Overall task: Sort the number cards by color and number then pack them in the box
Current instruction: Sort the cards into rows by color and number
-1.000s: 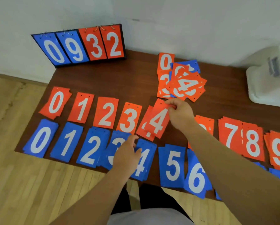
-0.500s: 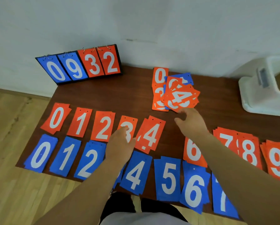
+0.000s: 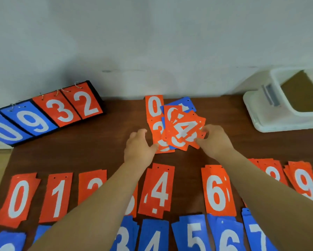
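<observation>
A loose heap of unsorted cards, orange and blue with an orange 4 on top, lies at the back middle of the brown table. My left hand rests open at the heap's lower left edge, thumb touching a card. My right hand touches the heap's right side, fingers pinching at the edges of the top cards. Nearer me run a row of orange stacks, 0, 1, 4, 6, 9, and a row of blue stacks, 5, 6.
A flip scoreboard showing 0 9 3 2 leans against the wall at the back left. A white plastic box stands open at the back right corner. Wooden floor shows beyond the table's left edge.
The orange 4 has been let go onto its stack. Both hands have moved from the rows up to the unsorted heap. The view has tilted upward.
</observation>
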{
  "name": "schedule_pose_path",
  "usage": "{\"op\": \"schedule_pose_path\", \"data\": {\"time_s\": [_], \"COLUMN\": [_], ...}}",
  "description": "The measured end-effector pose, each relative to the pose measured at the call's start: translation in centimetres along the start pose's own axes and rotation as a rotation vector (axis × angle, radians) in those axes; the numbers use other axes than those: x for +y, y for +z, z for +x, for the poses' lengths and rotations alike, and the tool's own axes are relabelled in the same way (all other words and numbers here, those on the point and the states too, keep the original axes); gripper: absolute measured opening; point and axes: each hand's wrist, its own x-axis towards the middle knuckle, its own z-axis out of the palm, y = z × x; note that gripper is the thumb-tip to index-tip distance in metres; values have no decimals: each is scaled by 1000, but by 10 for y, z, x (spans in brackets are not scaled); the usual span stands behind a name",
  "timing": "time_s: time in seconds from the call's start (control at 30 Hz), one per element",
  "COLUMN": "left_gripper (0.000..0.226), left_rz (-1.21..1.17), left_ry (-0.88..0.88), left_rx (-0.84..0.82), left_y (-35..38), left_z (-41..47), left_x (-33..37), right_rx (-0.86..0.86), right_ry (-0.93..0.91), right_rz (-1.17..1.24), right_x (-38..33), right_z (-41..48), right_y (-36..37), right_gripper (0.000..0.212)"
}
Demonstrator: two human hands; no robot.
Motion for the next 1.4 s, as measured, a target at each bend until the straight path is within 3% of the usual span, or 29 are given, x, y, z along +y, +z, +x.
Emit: {"op": "schedule_pose_path", "data": {"time_s": [0.23, 0.4, 0.53, 0.87, 1.0, 1.17, 1.4], "left_gripper": [71, 69, 64, 35, 35, 35, 41], "left_rz": [49, 216, 293, -37, -99, -229, -418], "left_ry": [33, 144, 195, 252, 240, 198, 76], "left_rx": [31, 87, 69, 138, 250, 322, 151], "left_y": [-7, 4, 13, 5, -26, -68, -93], "left_z": [120, 188, 197, 176, 153, 97, -34], "left_x": [15, 33, 28, 16, 10, 0, 1], "right_rx": [35, 9, 89, 219, 282, 391, 179], "right_ry": [65, 104, 69, 77, 69, 155, 92], "right_rz": [-148, -198, -153, -151, 41, 527, 951], "right_x": [-25, -31, -21, -16, -13, -20, -17], "right_z": [60, 82, 80, 73, 60, 26, -78], "right_y": [30, 44, 45, 30, 17, -15, -58], "right_gripper": [83, 102, 88, 54, 39, 31, 25]}}
